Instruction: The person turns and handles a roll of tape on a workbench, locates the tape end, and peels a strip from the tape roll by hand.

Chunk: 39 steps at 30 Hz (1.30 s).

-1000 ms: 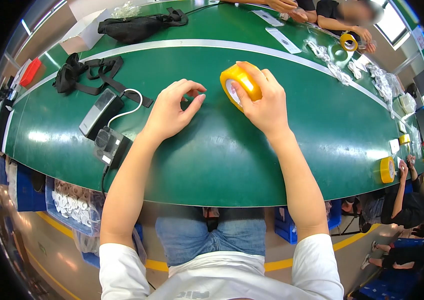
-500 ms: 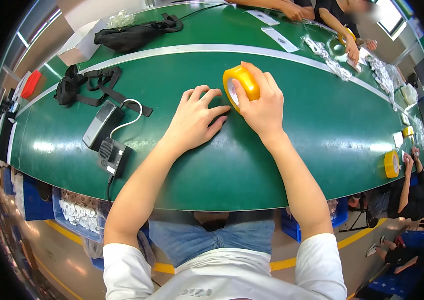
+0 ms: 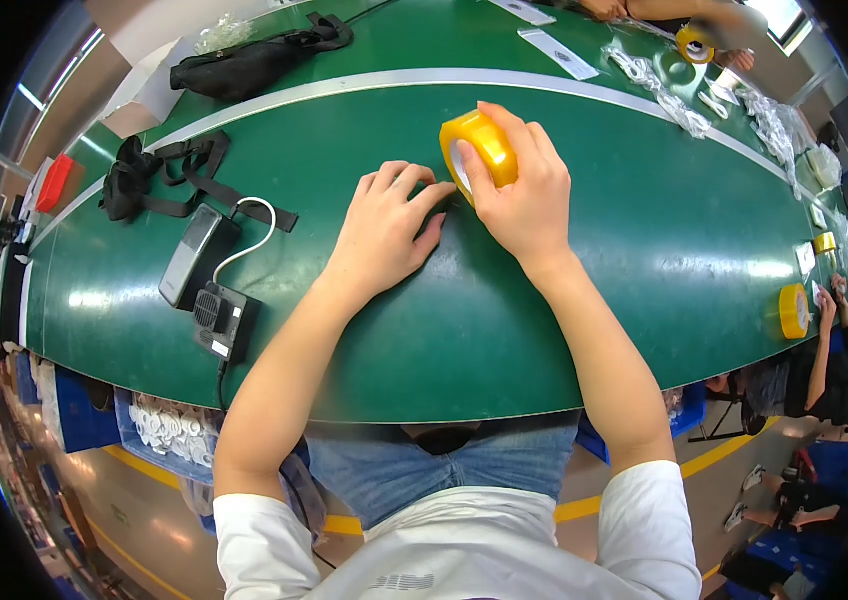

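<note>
My right hand (image 3: 529,190) grips a roll of yellow packing tape (image 3: 489,140), thumb at the pale core and fingers around the outside. The roll stands tilted on its edge above the green table (image 3: 454,330). To its left, my left hand (image 3: 389,225) rests on the tabletop, fingers bent and thumb apart, holding nothing that I can make out. Its index fingertip reaches close to the roll's lower edge; whether it touches the tape is unclear.
On the left lie a power bank (image 3: 199,255), a small black device (image 3: 224,320) and black straps (image 3: 184,180). A black bag (image 3: 254,65) lies behind the pale strip. Another tape roll (image 3: 794,311) stands at right. White cord bundles (image 3: 659,90) and co-workers' hands are farther off.
The whole view has shifted slightly, with the far side of the table higher in the picture. My grip on the tape looks the same, and the left hand stays beside it.
</note>
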Motion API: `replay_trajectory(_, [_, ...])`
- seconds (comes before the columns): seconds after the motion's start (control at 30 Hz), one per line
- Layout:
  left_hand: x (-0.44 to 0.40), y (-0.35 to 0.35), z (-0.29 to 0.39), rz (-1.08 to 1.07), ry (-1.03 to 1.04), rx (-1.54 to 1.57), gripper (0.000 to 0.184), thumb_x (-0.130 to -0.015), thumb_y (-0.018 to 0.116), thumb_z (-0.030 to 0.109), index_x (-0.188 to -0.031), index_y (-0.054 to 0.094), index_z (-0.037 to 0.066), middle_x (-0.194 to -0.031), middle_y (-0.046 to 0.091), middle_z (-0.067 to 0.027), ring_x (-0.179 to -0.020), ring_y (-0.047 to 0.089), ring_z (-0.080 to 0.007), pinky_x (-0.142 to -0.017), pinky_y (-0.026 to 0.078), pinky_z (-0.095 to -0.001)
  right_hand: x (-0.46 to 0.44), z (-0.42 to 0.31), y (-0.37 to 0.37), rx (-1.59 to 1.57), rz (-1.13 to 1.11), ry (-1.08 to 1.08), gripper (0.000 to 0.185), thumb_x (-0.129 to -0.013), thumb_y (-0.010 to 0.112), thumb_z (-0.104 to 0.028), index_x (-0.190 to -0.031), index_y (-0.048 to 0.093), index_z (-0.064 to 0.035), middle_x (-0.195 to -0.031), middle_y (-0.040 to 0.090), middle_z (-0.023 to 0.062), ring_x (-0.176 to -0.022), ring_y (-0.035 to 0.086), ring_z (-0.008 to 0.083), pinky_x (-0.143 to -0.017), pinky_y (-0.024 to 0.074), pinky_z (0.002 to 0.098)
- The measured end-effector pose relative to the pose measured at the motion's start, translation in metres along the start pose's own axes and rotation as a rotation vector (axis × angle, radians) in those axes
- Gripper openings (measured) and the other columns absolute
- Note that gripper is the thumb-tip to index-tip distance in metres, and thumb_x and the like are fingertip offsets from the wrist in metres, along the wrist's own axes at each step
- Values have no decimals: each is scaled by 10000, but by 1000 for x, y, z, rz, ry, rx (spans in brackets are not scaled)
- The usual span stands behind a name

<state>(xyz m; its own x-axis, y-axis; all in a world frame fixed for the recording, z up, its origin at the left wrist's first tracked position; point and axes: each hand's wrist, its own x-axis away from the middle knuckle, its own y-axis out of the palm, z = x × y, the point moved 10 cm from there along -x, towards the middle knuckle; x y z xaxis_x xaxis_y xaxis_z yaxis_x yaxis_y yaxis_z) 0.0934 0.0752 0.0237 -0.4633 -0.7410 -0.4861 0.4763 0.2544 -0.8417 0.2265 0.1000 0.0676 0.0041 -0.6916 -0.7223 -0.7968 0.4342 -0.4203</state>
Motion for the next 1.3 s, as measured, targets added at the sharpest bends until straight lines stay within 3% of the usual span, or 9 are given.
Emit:
replay_trajectory(0.1, [1, 4, -2, -24, 1, -14, 338, -846, 698, 89, -1184, 706, 105, -1215, 618, -86, -1185, 535, -294, -1011, 443, -422, 1, 0, 0, 13, 33, -28, 370, -851, 766, -228, -1196, 679, -126, -928, 657, 127, -739, 696, 314, -626, 578, 383])
replay_trajectory(0.3, [1, 0, 6, -7, 50, -89, 333, -835, 711, 101, -1167, 729, 90, -1217, 631, -77, -1192, 538, -283, -1006, 451, -409, 1, 2, -1, -18, 45, -73, 371, -848, 766, -218, -1192, 677, -113, -925, 662, 129, -738, 690, 314, -636, 577, 376])
replay_trajectory(0.4, [2, -1, 10, 21, 68, -116, 270, -825, 731, 121, -1093, 756, 93, -1145, 657, -45, -1142, 566, -268, -975, 466, -392, 0, 2, -1, -31, -6, -17, 348, -890, 752, -216, -1198, 670, -75, -955, 682, 134, -838, 688, 298, -738, 560, 360])
replay_trajectory(0.57, [-2, 4, 16, 9, 59, -253, 147, -828, 726, 140, -967, 763, 107, -1002, 670, 4, -960, 607, -206, -872, 481, -347, -1, 2, 0, -32, -6, -22, 351, -886, 752, -218, -1197, 670, -77, -960, 689, 136, -843, 692, 297, -746, 561, 361])
replay_trajectory(0.77, [-6, 17, 29, -89, 97, -495, 43, -860, 652, 109, -867, 690, 89, -840, 585, -33, -837, 603, -194, -787, 469, -338, 1, 6, -1, -41, 45, -55, 376, -845, 759, -228, -1188, 669, -103, -931, 669, 133, -776, 692, 322, -673, 575, 385])
replay_trajectory(1.13, [-3, 6, 8, 10, 65, -172, 83, -854, 705, 77, -933, 680, 72, -918, 634, -49, -773, 613, -243, -717, 482, -351, -2, 12, -2, -129, 52, -75, 371, -858, 763, -226, -1181, 667, -72, -941, 694, 141, -786, 699, 316, -703, 578, 370])
replay_trajectory(1.2, [0, -5, -6, 90, -46, -1, 151, -865, 711, 75, -1014, 690, 88, -948, 646, -49, -736, 610, -249, -688, 495, -363, -1, 29, -6, -264, 104, 32, 383, -868, 776, -255, -1173, 666, -51, -949, 713, 143, -790, 709, 273, -715, 575, 348])
replay_trajectory(1.23, [0, -9, -6, 92, -47, -5, 151, -865, 711, 75, -1014, 690, 88, -948, 646, -49, -736, 610, -249, -688, 495, -363, -1, 38, -8, -310, 115, 104, 384, -907, 762, -279, -1179, 656, -30, -956, 729, 125, -768, 698, 196, -702, 569, 338])
replay_trajectory(1.3, [2, -23, -14, 130, -134, 13, 216, -864, 707, 90, -1078, 673, 85, -926, 634, -36, -777, 624, -249, -701, 487, -366, 11, 81, 6, -660, 47, 559, 361, -952, 727, -275, -1201, 642, -28, -930, 682, 83, -707, 643, 151, -672, 567, 340])
